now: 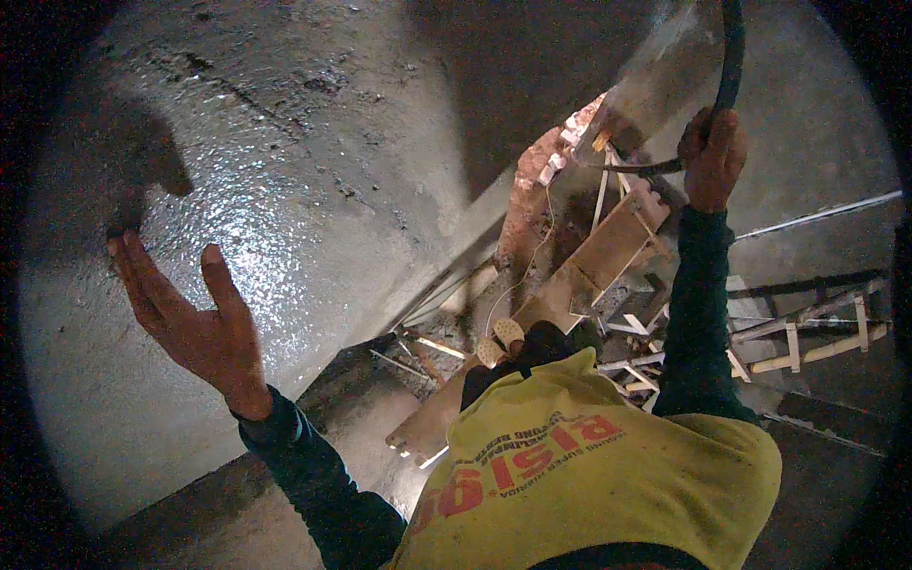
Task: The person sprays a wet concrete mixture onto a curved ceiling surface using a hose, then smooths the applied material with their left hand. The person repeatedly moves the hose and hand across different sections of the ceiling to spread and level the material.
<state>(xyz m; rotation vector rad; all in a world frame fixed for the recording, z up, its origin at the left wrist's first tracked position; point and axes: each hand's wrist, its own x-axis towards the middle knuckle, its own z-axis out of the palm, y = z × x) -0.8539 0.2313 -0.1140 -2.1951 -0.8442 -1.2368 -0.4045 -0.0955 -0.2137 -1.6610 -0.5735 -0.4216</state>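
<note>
Head view shows the dark hose (731,52) raised at the person's upper right, running up out of sight on one side of the fist and curving back toward the broken brick (551,169) on the other. The right hand (712,161) has its grip wrapped round the hose, fingers curled over it, arm stretched far forward. The left hand (195,328) is empty, fingers and thumb spread, close to the shiny grey wall (370,204); whether the fingertips touch it cannot be told.

The work in hand looks like steadying the hose at full reach. To do that well, the fist should stay firm without pinching the hose flat, its curve should stay wide so it does not kink, and the free palm is best placed flat if it takes weight, since the wall looks slick. Footing matters too: the clogs (508,334) stand by narrow planks (608,249), with a thin cord (549,220) beside them and a ladder-like frame (792,348) to the right.
</note>
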